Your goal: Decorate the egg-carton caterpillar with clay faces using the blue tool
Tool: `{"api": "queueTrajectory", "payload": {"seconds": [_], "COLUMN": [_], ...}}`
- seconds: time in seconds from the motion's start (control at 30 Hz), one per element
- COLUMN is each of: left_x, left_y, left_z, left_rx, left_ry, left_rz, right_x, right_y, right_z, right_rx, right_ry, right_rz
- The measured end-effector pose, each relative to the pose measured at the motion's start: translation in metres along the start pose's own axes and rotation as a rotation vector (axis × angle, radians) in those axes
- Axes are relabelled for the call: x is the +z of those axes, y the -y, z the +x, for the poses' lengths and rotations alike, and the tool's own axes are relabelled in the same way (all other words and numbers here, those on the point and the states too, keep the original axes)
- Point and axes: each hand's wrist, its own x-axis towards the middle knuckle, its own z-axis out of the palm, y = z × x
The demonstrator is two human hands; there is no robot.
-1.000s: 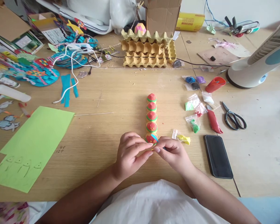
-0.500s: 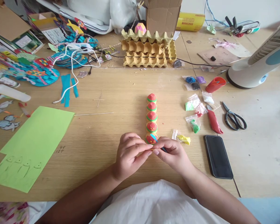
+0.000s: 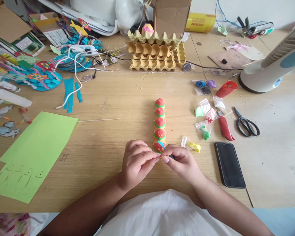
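My left hand (image 3: pixel 137 162) is closed, thumb and fingertips pinching one end of a thin yellow clay strand (image 3: pixel 164 156). The other end sits between the thumb and forefinger of my right hand (image 3: pixel 183 162). A small blue modelling tool (image 3: pixel 161 144) also rests in my right hand, its flat blade pointing up and its handle partly hidden by the fingers. Just beyond my fingertips stands a row of egg-carton cups (image 3: pixel 159 123), topped with red clay and edged in green. The nearest cup (image 3: pixel 159 148) bears a yellow face, partly covered by the tool blade.
To the right lie a yellow clay packet (image 3: pixel 193 147), a phone (image 3: pixel 229 165), scissors (image 3: pixel 247 126), a red cutter (image 3: pixel 226 127), other clay bags (image 3: pixel 205 132) and a red cup (image 3: pixel 227 89). Green paper (image 3: pixel 39 147) lies left. Egg cartons (image 3: pixel 152 62) stand behind; a white lamp-like device (image 3: pixel 260 73) stands far right.
My fingertips have drawn slightly apart, and a little more of the yellow clay strand shows between them. The rest of the table looks the same.
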Motion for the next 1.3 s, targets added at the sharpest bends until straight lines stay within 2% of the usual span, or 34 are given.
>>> {"api": "queueTrajectory", "payload": {"seconds": [0.4,0.57,0.87,1.3], "left_x": [0.0022,0.0043,0.0016,0.0017], "left_y": [0.0002,0.0009,0.0004,0.0016], "left_z": [0.0015,0.0006,0.0017,0.0013], "left_rx": [0.014,0.027,0.005,0.036], "left_ry": [-0.047,0.0,-0.001,-0.024], "left_rz": [0.0,-0.043,-0.036,-0.026], "right_x": [0.0004,0.0004,-0.0004,-0.0003], "right_y": [-0.0003,-0.0003,-0.0007,-0.005], "right_z": [-0.0001,-0.0001,0.0006,0.0017], "right_rx": [0.04,0.034,0.003,0.106], "right_ry": [0.022,0.05,0.042,0.01], "right_rz": [0.007,0.012,-0.031,0.145]}}
